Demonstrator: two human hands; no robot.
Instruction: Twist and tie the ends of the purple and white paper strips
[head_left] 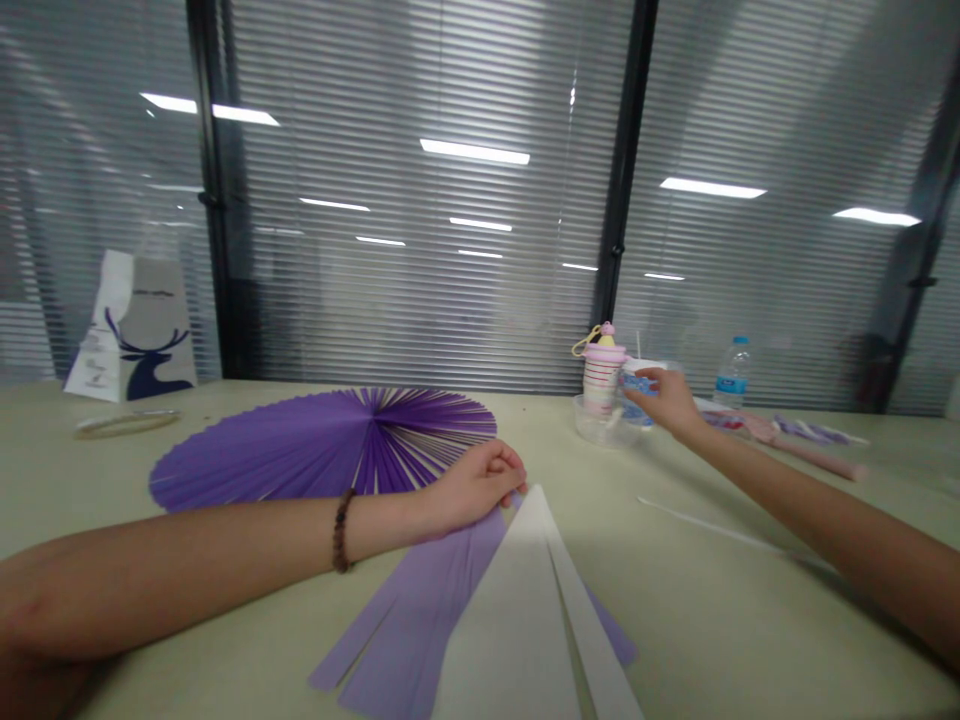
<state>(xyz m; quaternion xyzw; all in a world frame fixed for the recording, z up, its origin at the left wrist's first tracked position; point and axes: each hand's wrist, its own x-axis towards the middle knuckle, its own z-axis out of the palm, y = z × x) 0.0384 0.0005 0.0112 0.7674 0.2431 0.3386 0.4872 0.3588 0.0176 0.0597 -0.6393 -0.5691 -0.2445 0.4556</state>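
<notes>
My left hand (pixel 476 483), with a brown bead bracelet (pixel 343 530) at the wrist, rests on the table with its fingers curled closed at the gathered end of some lavender paper strips (pixel 442 590). White paper strips (pixel 517 610) fan out towards me beside it, overlapping the lavender ones. Over at the right, my right hand (pixel 666 398) is stretched out, thumb and index finger apart. It is at a white and blue tub (pixel 637 382), which it partly hides; contact is unclear. A large purple pleated paper fan (pixel 277 450) lies spread behind my left forearm.
A pink-lidded cup (pixel 601 375) stands in a clear plastic bowl (pixel 604 428). Farther right are a water bottle (pixel 731 375) and a pink rod-like item (pixel 810 452). A thin white strip (pixel 705 522) lies under my right forearm. At left stand a paper bag (pixel 135 325) and a tape-like ring (pixel 127 424).
</notes>
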